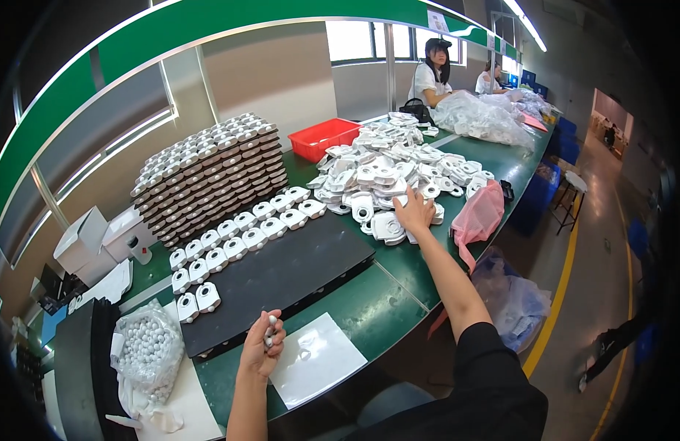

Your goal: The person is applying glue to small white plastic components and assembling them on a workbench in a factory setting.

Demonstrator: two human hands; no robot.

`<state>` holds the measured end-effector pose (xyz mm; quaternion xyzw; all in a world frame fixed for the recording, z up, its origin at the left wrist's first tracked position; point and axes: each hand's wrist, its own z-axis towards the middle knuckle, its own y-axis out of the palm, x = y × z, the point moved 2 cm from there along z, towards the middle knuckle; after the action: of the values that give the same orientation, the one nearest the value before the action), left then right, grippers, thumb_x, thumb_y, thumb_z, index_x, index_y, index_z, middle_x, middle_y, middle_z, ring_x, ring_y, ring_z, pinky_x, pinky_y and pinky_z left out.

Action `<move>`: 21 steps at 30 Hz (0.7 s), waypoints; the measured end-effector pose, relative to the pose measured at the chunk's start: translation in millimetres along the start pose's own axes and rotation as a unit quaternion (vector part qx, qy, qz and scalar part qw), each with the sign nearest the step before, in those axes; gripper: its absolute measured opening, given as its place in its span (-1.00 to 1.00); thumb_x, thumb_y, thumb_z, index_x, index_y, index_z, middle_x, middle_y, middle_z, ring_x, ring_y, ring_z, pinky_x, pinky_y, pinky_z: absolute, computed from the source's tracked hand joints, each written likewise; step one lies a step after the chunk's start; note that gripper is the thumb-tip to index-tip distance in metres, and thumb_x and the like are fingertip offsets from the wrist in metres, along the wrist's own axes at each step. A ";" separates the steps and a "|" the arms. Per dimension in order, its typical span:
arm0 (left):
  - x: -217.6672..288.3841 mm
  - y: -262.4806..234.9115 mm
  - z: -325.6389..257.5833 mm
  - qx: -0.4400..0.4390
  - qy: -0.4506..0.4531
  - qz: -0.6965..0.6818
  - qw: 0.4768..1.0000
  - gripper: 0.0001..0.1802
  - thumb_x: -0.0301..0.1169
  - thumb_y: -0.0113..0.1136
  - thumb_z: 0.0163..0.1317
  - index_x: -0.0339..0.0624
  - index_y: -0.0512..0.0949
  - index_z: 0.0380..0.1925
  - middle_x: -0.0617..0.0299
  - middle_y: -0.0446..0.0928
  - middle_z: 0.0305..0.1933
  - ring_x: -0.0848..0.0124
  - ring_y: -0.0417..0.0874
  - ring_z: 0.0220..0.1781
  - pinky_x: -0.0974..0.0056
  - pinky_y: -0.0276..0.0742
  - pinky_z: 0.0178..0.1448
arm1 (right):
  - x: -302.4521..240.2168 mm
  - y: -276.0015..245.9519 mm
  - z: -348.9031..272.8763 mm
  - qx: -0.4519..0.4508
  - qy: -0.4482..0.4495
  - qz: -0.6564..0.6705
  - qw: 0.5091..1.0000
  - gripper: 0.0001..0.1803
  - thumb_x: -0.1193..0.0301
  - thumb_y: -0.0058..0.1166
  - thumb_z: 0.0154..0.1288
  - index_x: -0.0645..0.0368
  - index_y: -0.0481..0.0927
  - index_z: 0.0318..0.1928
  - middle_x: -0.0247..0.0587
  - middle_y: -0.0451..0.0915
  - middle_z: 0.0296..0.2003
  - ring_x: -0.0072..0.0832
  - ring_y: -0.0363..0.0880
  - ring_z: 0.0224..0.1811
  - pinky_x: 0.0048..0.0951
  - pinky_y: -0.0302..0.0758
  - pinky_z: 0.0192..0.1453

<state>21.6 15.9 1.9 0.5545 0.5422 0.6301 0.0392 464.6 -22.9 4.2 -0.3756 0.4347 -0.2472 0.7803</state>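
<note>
Small white balls show between the curled fingers of my left hand, which is closed on them above the near edge of the black foam board. Out to the right, my right hand lies with fingers spread at the near side of a big heap of white plastic parts with round holes, touching them; what is under the palm is hidden. Similar white parts stand in rows along the board's far side, with a shorter row at its left end.
Behind the rows rises a tall stack of loaded dark trays. A red bin stands beyond the heap, a pink bag at the table's right edge. A bag of white balls and a white sheet lie nearby. Co-workers sit farther along.
</note>
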 end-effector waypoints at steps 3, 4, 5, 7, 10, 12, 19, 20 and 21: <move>0.9 -1.7 0.3 -0.001 0.006 -0.001 1.000 -0.71 -0.25 0.01 0.25 -0.23 0.42 -0.17 0.28 0.38 -0.46 0.61 0.26 -0.60 0.61 0.04 -0.71 | 2.2 -0.2 -3.2 0.082 -0.003 0.025 0.996 -0.34 0.02 -0.03 0.12 -0.05 0.23 0.21 -0.03 0.07 0.26 0.15 -0.08 0.28 0.05 -0.12 0.28; 1.0 -1.7 0.0 0.002 0.008 0.000 1.000 -0.71 -0.25 0.01 0.25 -0.23 0.42 -0.17 0.28 0.38 -0.46 0.61 0.26 -0.60 0.61 0.04 -0.71 | 0.3 -2.6 -9.6 0.159 -0.051 0.034 0.985 -0.40 0.13 0.06 0.09 0.00 0.30 0.15 -0.04 0.06 0.24 0.06 -0.07 0.28 0.07 -0.08 0.25; 1.8 -2.9 -1.4 0.009 0.016 0.003 1.000 -0.72 -0.28 0.03 0.24 -0.21 0.41 -0.14 0.29 0.38 -0.44 0.62 0.26 -0.59 0.61 0.03 -0.70 | -8.3 -12.5 -21.8 0.175 -0.115 0.056 0.976 -0.44 0.19 0.09 0.07 0.03 0.34 0.11 -0.03 0.12 0.19 0.01 0.00 0.25 0.04 -0.02 0.23; 1.3 1.6 -1.8 0.014 0.024 0.007 1.000 -0.72 -0.32 0.05 0.22 -0.19 0.40 -0.11 0.29 0.39 -0.42 0.62 0.25 -0.59 0.61 0.02 -0.70 | -8.7 -23.6 -28.5 0.180 -0.261 0.117 0.941 -0.55 0.34 0.16 -0.02 0.09 0.46 -0.04 -0.09 0.36 0.01 -0.15 0.24 0.08 -0.17 0.19 0.13; -0.1 7.5 -2.6 -0.009 0.024 0.034 0.999 -0.64 -0.45 0.13 0.14 -0.16 0.36 -0.04 0.30 0.39 -0.33 0.66 0.23 -0.57 0.62 0.00 -0.65 | -6.5 -26.0 -39.4 -0.039 -0.403 0.118 0.907 -0.58 0.28 0.24 -0.10 0.11 0.55 -0.16 -0.22 0.51 -0.18 -0.25 0.36 -0.08 -0.32 0.34 0.00; -0.7 1.8 -2.4 -0.007 0.034 0.054 0.998 -0.65 -0.47 0.15 0.12 -0.16 0.37 -0.06 0.30 0.39 -0.33 0.66 0.22 -0.57 0.61 0.00 -0.65 | -14.7 -36.1 -54.4 -0.087 -0.444 0.031 0.891 -0.53 0.23 0.26 -0.13 0.11 0.54 -0.14 -0.22 0.50 -0.16 -0.24 0.36 -0.06 -0.31 0.35 0.01; 2.2 6.8 -3.0 0.011 0.029 0.063 0.998 -0.79 -0.41 0.15 0.14 -0.17 0.44 -0.22 0.29 0.44 -0.35 0.67 0.22 -0.58 0.61 -0.01 -0.66 | 4.3 -32.5 -44.2 -0.069 -0.352 0.121 0.926 -0.51 0.38 0.30 -0.22 0.18 0.52 -0.16 -0.12 0.47 -0.33 -0.17 0.43 -0.21 -0.28 0.37 -0.10; 2.9 8.6 -4.6 0.025 0.022 0.052 0.998 -0.81 -0.37 0.13 0.17 -0.18 0.45 -0.24 0.29 0.45 -0.37 0.68 0.23 -0.58 0.60 -0.01 -0.67 | 4.9 -33.2 -45.1 -0.061 -0.322 0.144 0.934 -0.56 0.40 0.28 -0.21 0.20 0.53 -0.20 -0.12 0.49 -0.38 -0.15 0.44 -0.28 -0.27 0.38 -0.13; 3.2 7.9 -4.8 0.031 0.026 0.050 0.998 -0.81 -0.37 0.13 0.17 -0.18 0.45 -0.24 0.29 0.45 -0.37 0.68 0.23 -0.58 0.60 -0.01 -0.67 | 5.5 -34.8 -46.7 -0.054 -0.290 0.166 0.941 -0.61 0.43 0.26 -0.20 0.22 0.54 -0.24 -0.13 0.50 -0.44 -0.13 0.45 -0.36 -0.25 0.38 -0.17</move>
<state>21.1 11.7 10.8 0.5650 0.5341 0.6284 -0.0239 424.9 -65.0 13.5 -0.3949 0.2577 0.0291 0.8813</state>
